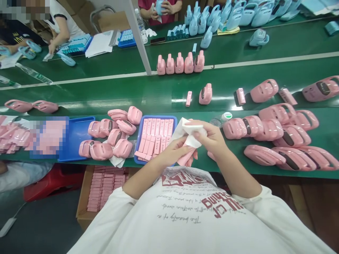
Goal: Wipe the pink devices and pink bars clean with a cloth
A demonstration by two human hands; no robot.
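Close in front of my chest, my left hand (pixel 176 151) is closed around a pink plastic piece (pixel 185 157), whose lower end shows below the fingers. A folded white cloth (pixel 194 139) is pinched in my right hand (pixel 213 137), right above that piece. Part of the cloth drapes over toward my left hand, and it hides the piece's upper end. Just left of my hands stands a blue tray (pixel 175 121) with rows of pink rectangular blocks (pixel 156 128).
Pink handled housings (pixel 265 128) crowd the bench at right, others (pixel 102 150) at left beside a blue bin (pixel 76 137). Pink units (pixel 180 63) line the divider. A box of pink blocks (pixel 106 187) sits below. Co-workers (pixel 164 8) handle blue parts across the bench.
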